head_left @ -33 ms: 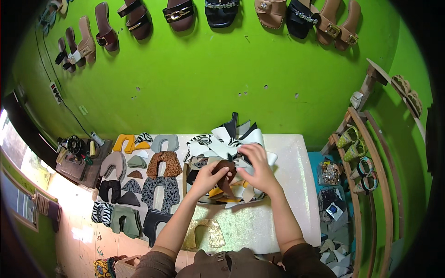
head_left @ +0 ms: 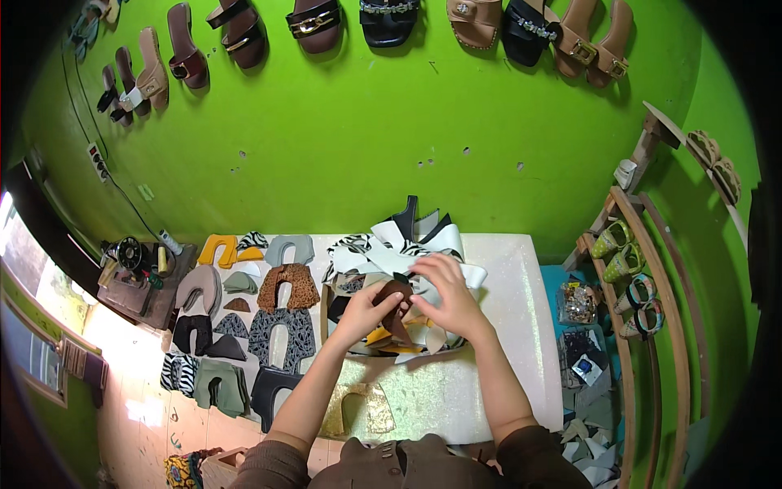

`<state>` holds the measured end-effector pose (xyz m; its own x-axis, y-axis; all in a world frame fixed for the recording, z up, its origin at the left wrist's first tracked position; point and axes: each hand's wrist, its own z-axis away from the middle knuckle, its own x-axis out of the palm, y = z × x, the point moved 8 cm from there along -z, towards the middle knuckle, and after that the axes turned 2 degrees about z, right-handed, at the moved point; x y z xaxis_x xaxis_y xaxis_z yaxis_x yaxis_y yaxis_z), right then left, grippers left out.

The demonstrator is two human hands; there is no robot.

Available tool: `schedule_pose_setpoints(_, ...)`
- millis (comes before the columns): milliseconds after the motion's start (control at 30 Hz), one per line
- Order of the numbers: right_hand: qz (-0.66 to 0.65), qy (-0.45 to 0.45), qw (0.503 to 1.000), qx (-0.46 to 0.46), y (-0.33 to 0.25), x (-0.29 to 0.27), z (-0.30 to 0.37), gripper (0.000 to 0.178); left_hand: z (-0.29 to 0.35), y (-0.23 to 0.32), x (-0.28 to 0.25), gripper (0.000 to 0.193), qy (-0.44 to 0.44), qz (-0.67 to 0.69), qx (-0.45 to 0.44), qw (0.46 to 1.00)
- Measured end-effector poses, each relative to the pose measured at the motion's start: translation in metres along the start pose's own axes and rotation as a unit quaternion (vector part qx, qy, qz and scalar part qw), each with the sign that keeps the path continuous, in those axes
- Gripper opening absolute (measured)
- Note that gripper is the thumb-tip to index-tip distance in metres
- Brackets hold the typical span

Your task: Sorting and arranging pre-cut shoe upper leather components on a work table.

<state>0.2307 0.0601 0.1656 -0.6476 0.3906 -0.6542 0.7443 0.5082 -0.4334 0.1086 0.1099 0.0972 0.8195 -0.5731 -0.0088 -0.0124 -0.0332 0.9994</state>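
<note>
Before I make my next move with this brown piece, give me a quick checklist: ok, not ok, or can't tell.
1. Brown piece held by the left hand: ok.
2. Right hand gripping it too: cannot tell; the hand is close, but contact is unclear.
3. Far side of the brown piece checked for flaws: cannot tell, it is hidden.
4. Jumbled pile sorted by colour: not ok, white, black and yellow pieces lie mixed.
5. Gold glittery piece lying on the table, out of both hands: ok.
</note>
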Motion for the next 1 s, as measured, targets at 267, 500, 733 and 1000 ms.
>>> schedule_pose_setpoints(267,0.023,-0.072,0.997,0.003,0.001,0.005,0.008,0.018,0.018,-0.004,0.002,0.022,0.014,0.064,-0.033,0.997)
schedule_pose_setpoints(500,-0.141,-0.156,0.971,0.112,0.004,0.016,0.014,0.019,0.023,-0.033,-0.011,0.037,0.011,0.163,-0.080,0.983)
schedule_pose_setpoints(733,-0.155,-0.131,0.977,0.071,-0.022,0.015,0.004,0.019,0.028,-0.038,0.002,0.057,-0.025,0.266,-0.104,0.958)
schedule_pose_setpoints(1000,-0.170,-0.218,0.961,0.015,-0.057,0.024,0.005,0.016,0.037,-0.049,-0.007,0.068,-0.002,0.287,-0.117,0.951)
